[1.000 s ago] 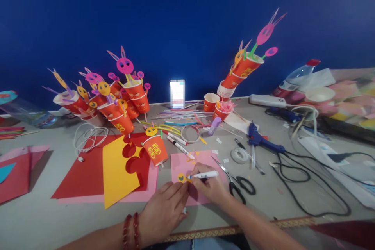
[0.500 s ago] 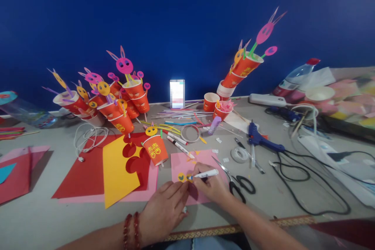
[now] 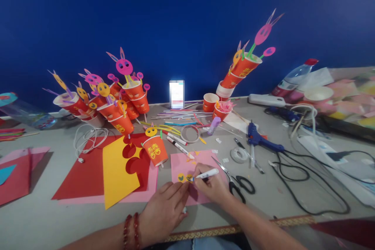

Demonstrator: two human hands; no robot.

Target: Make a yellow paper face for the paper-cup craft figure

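My right hand point(image 3: 211, 184) is closed round a white acrylic marker point(image 3: 208, 174), its tip on a small yellow paper circle point(image 3: 189, 178). A dark heart outline shows on that circle. Beside it, another yellow circle point(image 3: 181, 178) bears a filled dark teal heart. Both lie on a pink paper sheet point(image 3: 215, 158). My left hand point(image 3: 168, 205) rests with fingers stretched flat, the fingertips just below the circles. A small whitish piece point(image 3: 184, 210), perhaps a marker cap, peeks out by its edge; whether the hand grips it is hidden.
Scissors point(image 3: 234, 181), clear tape point(image 3: 239, 155) and a blue glue gun point(image 3: 263, 140) with a looping cable lie right. A decorated red paper cup point(image 3: 155, 149) stands left of the pink sheet, near yellow paper point(image 3: 118, 175). Stacked cups point(image 3: 136, 93) stand behind; a lit phone point(image 3: 177, 94) leans on the wall.
The marker tip has moved slightly on the right-hand circle, where dark heart lines now show more clearly. My left hand stays in place.
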